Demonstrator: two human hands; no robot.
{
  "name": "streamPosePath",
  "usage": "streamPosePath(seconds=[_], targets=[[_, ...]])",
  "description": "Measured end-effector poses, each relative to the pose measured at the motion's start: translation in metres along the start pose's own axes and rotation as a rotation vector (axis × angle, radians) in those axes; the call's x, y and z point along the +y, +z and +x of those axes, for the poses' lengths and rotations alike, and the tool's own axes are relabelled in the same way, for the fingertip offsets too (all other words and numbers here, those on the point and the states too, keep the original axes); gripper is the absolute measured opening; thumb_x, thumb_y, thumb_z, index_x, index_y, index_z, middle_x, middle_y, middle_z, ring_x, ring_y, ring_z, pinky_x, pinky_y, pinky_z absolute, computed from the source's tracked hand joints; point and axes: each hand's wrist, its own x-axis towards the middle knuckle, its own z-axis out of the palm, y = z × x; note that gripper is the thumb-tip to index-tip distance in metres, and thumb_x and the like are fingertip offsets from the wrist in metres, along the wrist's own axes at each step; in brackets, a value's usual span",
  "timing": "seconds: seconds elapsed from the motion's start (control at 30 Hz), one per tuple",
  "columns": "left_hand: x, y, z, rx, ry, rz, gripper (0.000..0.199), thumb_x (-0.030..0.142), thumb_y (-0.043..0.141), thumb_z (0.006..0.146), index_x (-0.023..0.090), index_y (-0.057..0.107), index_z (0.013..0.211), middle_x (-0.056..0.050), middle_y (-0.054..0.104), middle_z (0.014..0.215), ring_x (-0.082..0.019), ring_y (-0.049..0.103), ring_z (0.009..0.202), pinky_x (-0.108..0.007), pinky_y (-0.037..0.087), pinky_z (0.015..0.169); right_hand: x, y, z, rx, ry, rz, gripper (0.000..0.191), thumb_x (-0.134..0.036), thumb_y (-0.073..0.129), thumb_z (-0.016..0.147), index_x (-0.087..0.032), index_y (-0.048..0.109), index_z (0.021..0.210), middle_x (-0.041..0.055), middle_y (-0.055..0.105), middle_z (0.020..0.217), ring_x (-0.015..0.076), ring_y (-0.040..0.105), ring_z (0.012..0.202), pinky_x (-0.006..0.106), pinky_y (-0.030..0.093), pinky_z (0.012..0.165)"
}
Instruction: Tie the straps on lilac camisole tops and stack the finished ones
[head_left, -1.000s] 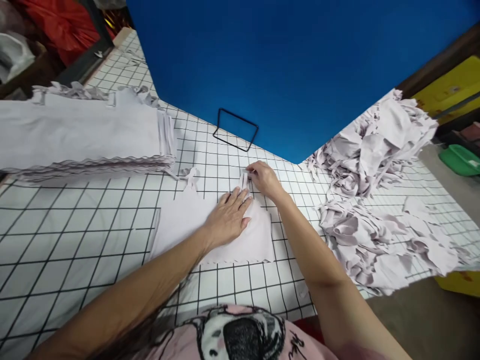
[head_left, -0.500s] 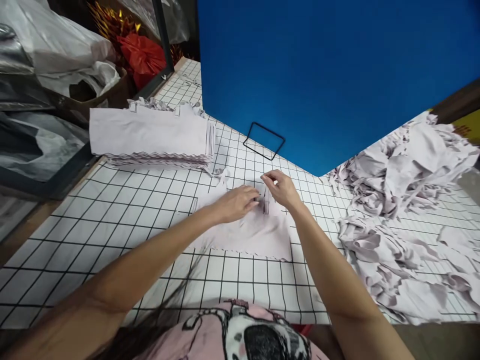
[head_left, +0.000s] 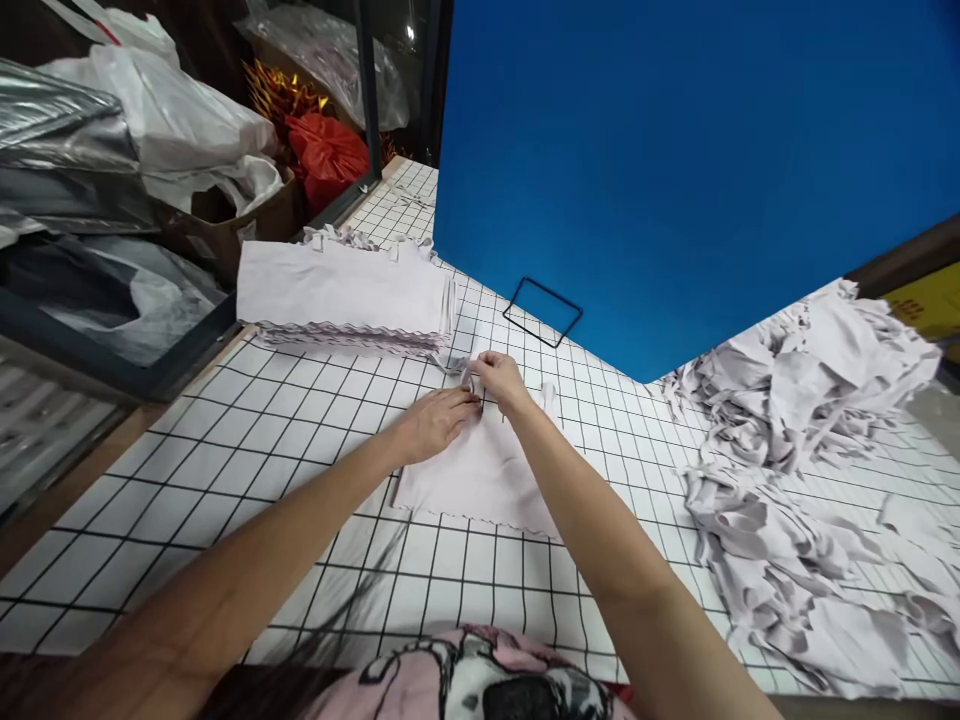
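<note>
A pale pinkish fabric piece [head_left: 480,480] with narrow strap-like upper ends and a wavy lower edge lies on the grid-patterned table. My left hand [head_left: 441,422] rests on its upper left part, fingers stretched over the cloth. Just beyond those fingertips, my right hand [head_left: 501,382] pinches the left strap end of the same piece between thumb and fingers. The other strap end [head_left: 549,398] stands free to the right of my right wrist.
A neat stack of folded fabric pieces [head_left: 337,290] sits at the back left. Loose heaps of fabric [head_left: 810,370] cover the right side. A large blue panel [head_left: 637,180] rises behind, with a thin black rectangular outline [head_left: 556,345] at its lower edge. Bags [head_left: 187,110] crowd the far left.
My right hand has moved left from the right strap end to the left one. My left hand has shifted slightly left along the cloth. The camera view has turned a little.
</note>
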Motion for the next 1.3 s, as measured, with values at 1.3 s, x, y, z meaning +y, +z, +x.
streamPosePath(seconds=[1.3], targets=[[0.000, 0.001, 0.001, -0.045, -0.092, 0.016, 0.048, 0.020, 0.045, 0.093, 0.013, 0.036, 0.140, -0.016, 0.051, 0.141, -0.026, 0.050, 0.128, -0.043, 0.039, 0.108, 0.036, -0.070, -0.142, -0.436, 0.021, 0.079, 0.042, -0.049, 0.037, 0.101, -0.022, 0.048, 0.131, 0.0091, 0.071, 0.105, 0.0168, 0.067, 0.084, 0.038, 0.052, 0.082]])
